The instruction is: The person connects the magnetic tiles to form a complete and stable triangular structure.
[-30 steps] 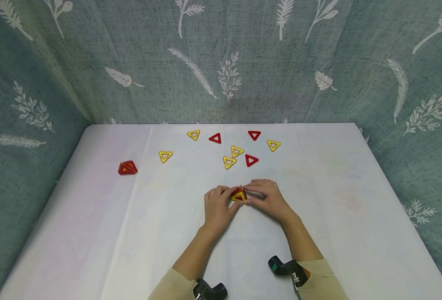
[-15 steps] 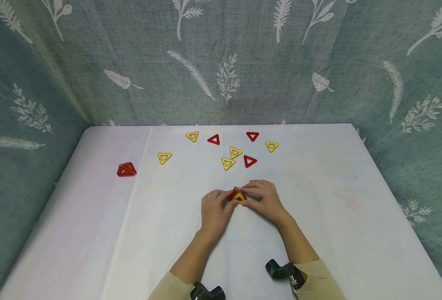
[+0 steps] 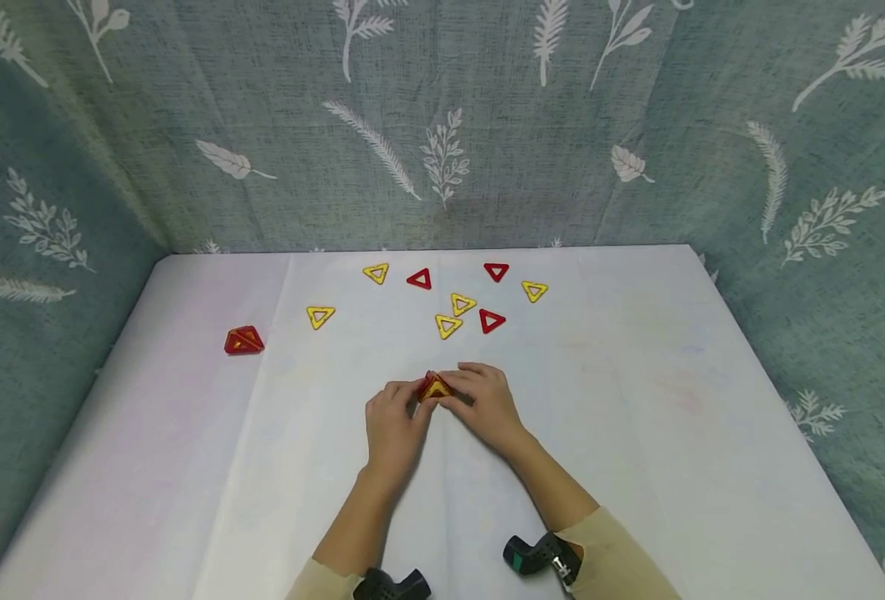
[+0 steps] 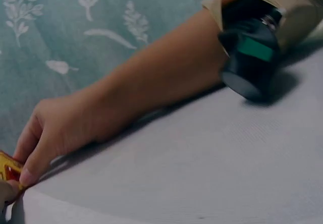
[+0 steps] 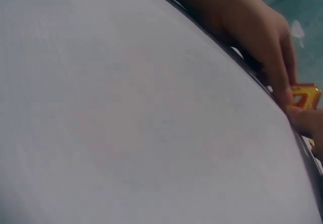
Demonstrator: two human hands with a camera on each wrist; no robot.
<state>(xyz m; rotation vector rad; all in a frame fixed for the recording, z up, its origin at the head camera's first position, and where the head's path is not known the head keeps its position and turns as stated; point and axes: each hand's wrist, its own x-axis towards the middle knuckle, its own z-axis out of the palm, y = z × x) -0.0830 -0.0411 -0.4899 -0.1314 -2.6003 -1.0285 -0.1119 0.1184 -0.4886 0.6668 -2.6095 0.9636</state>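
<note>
Both hands hold a small pyramid (image 3: 435,388) of red and yellow triangular frame tiles, low over the white table in the head view. My left hand (image 3: 396,427) pinches its left side between thumb and fingers. On its other side, my right hand (image 3: 487,407) grips it the same way. A yellow face of the pyramid (image 4: 10,169) shows at the left edge of the left wrist view, by the right hand's fingertips. In the right wrist view, the pyramid (image 5: 308,94) sits at the right edge between the fingers of both hands, which partly hide it.
Another red shape built of triangles (image 3: 244,340) stands at the table's left. Loose yellow tiles (image 3: 448,326) and red tiles (image 3: 492,321) lie flat beyond the hands, several in all. Patterned green cloth (image 3: 517,167) walls the white table (image 3: 637,433) at the back and sides.
Both hands have shifted left together with the pyramid, still gripping it from either side. The loose tiles keep their arrangement; the head view itself has moved slightly.
</note>
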